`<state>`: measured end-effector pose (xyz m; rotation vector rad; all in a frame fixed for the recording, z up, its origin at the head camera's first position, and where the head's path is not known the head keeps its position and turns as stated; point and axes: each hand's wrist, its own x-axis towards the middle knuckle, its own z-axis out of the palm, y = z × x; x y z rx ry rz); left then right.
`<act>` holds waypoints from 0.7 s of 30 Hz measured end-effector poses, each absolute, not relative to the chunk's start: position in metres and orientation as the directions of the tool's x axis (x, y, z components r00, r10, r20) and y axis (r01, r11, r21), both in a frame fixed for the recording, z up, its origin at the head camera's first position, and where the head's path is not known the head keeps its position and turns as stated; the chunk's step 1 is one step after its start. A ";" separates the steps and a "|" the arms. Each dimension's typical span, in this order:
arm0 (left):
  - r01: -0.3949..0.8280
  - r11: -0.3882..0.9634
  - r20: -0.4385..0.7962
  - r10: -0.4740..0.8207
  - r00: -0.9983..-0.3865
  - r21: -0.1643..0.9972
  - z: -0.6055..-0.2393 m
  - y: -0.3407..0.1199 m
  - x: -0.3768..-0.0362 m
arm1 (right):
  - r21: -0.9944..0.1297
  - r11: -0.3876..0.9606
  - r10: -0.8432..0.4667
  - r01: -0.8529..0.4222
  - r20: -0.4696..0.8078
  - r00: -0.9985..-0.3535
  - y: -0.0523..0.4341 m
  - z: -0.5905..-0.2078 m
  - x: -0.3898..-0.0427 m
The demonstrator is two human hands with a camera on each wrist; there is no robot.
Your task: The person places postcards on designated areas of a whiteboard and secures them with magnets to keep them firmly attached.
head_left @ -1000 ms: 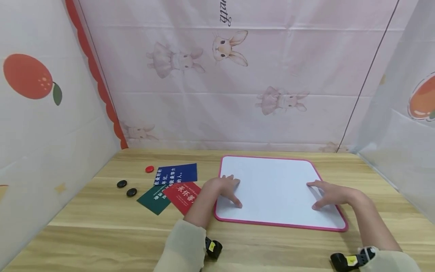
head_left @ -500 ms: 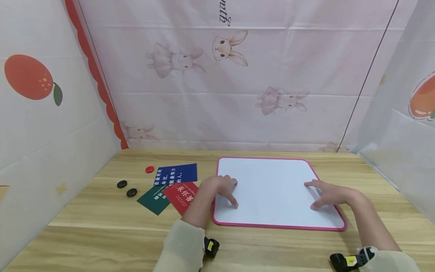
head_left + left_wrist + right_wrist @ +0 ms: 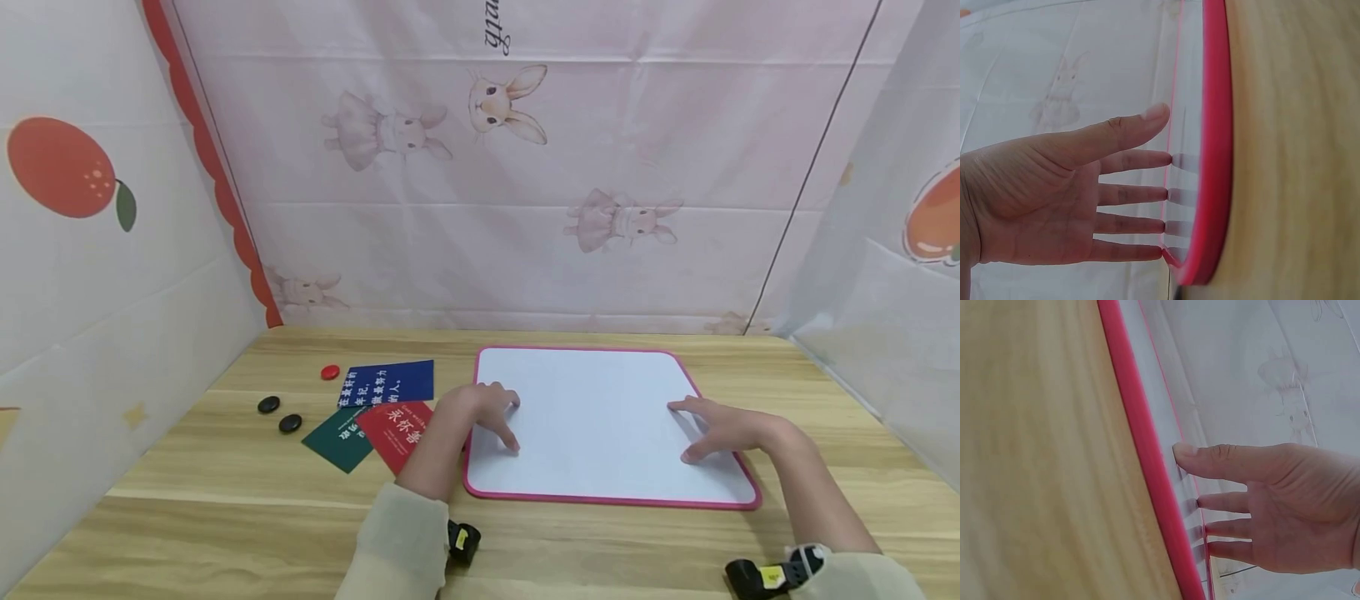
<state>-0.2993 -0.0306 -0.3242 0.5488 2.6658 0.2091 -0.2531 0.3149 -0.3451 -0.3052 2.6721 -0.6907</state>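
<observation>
A whiteboard (image 3: 585, 425) with a pink rim lies flat on the wooden table. My left hand (image 3: 486, 408) touches its surface near the left edge with straight, spread fingertips; the left wrist view shows the palm of that hand (image 3: 1041, 200) above the board (image 3: 1213, 144). On the right side of the board rest the fingertips of my right hand (image 3: 723, 429). In the right wrist view the fingers of this hand (image 3: 1297, 506) are straight and spread, with the thumb at the board's white face (image 3: 1175, 469). Neither hand grips anything.
Left of the board lie a blue card (image 3: 390, 383), a green card (image 3: 341, 442) and a red card (image 3: 393, 429), overlapping. Beside them are a red round piece (image 3: 330, 372) and two black ones (image 3: 268, 405). Printed cloth walls (image 3: 585, 283) stand around the table (image 3: 247, 517).
The whiteboard has slid a little to the left, with both hands moving along on it. Its left edge is now closer to the red card. The cards and round pieces have stayed put.
</observation>
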 end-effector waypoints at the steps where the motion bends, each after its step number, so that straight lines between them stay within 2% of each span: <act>1: 0.343 0.912 -0.360 0.405 -0.841 0.226 -0.324 -0.031 -0.300 | -0.501 0.858 -0.292 -0.114 -0.293 -0.910 0.315 -0.345 -0.253; 21: 0.342 0.912 -0.376 0.405 -0.833 0.225 -0.319 -0.037 -0.299 | -0.467 0.876 -0.287 -0.120 -0.306 -0.908 0.304 -0.342 -0.253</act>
